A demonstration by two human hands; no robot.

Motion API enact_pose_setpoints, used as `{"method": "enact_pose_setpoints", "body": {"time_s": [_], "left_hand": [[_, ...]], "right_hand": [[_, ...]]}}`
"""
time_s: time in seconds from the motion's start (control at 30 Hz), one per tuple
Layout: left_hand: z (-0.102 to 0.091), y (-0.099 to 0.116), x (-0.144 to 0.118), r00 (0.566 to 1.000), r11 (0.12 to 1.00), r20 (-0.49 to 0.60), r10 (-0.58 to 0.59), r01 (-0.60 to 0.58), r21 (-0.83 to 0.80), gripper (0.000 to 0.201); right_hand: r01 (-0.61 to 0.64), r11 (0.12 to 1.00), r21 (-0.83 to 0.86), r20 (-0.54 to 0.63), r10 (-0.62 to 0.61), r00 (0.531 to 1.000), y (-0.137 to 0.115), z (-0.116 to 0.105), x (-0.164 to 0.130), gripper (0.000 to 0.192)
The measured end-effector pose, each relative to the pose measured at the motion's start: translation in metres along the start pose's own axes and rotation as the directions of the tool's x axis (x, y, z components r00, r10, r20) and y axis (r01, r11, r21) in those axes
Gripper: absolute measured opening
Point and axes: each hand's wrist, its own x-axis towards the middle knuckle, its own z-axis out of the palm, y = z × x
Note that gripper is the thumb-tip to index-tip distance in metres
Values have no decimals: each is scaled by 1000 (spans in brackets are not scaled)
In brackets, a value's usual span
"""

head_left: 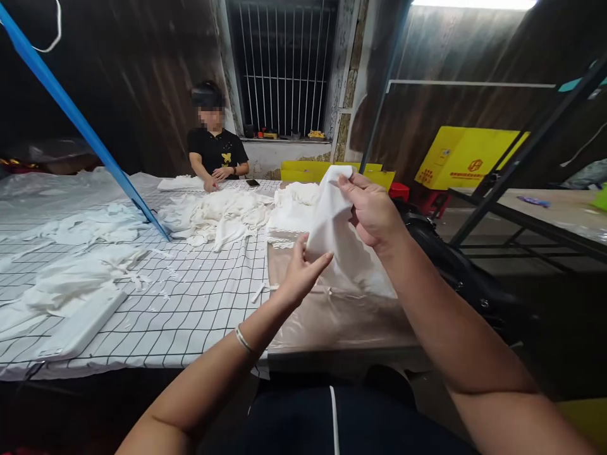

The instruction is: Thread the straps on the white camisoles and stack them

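Note:
A white cloth piece (332,234) hangs raised over the right part of the table, its lower end spreading near the tabletop. My right hand (374,208) pinches its upper edge between thumb and fingers. Lower on its left edge is my left hand (303,268), the thumb across the front and the fingers partly hidden at the edge and behind. Just behind the raised cloth lies a stack of white cloth pieces (291,215). Left of that stack is a loose heap of white cloth (227,212).
More white cloth (80,275) lies on the checked table cover (199,303), beside a flat white object (83,325). A blue pole (90,133) slants over the table. Across it sits a co-worker (215,148). Yellow boxes (465,155) and a black padded seat (446,272) are at right.

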Motion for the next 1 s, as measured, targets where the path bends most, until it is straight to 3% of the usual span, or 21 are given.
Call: {"method": "enact_pose_setpoints", "body": {"time_s": [0.1, 0.17, 0.23, 0.3, 0.33, 0.4, 0.47, 0.53, 0.6, 0.7, 0.77, 0.9, 0.93, 1.0], "left_hand": [[-14, -19, 8, 957, 981, 227, -182, 193, -25, 47], [-30, -17, 17, 961, 977, 180, -212, 213, 13, 42], [-40, 0, 27, 997, 994, 35, -71, 68, 86, 40], [-41, 29, 36, 987, 973, 1, 160, -158, 171, 47], [-37, 46, 41, 967, 951, 67, 247, -255, 177, 53], [-25, 80, 51, 924, 936, 269, 272, -319, 150, 59], [-13, 106, 61, 887, 949, 424, 182, -272, 161, 56], [-6, 121, 68, 862, 948, 503, 68, -212, 237, 45], [-3, 127, 71, 859, 923, 511, -32, -171, 346, 30], [-5, 131, 69, 894, 890, 435, -105, -111, 443, 16], [-10, 134, 68, 918, 915, 386, -90, -77, 396, 13], [-34, 140, 70, 914, 980, 401, -64, -18, 197, 5], [-42, 139, 70, 908, 985, 414, -70, -1, 171, 5], [-59, 136, 70, 890, 984, 443, -111, 36, 175, 10]], "right_hand": [[-26, 997, -69, -47, 23, 999, -9, -21, 0, 35], [-46, 997, -66, -73, 41, 996, -12, -37, -1, 35], [-95, 994, -49, -52, 92, 994, -12, -45, -5, 37], [-189, 979, -83, 48, 193, 980, -10, -44, -11, 40], [-231, 965, -128, 121, 246, 962, -10, -41, -14, 41], [-251, 938, -238, 269, 312, 911, -10, -33, -18, 42], [-213, 927, -309, 354, 320, 879, -11, -27, -20, 43], [-210, 928, -307, 344, 314, 885, -12, -26, -20, 44], [-245, 939, -242, 286, 310, 907, -11, -27, -20, 48], [-282, 954, -103, 257, 299, 919, 0, -32, -29, 51], [-344, 934, -97, 331, 356, 874, 14, -38, -40, 52], [-487, 828, -278, 464, 559, 687, 44, -63, -63, 54], [-490, 819, -299, 455, 574, 681, 48, -71, -66, 53], [-473, 828, -301, 403, 560, 724, 49, -85, -67, 52]]}}
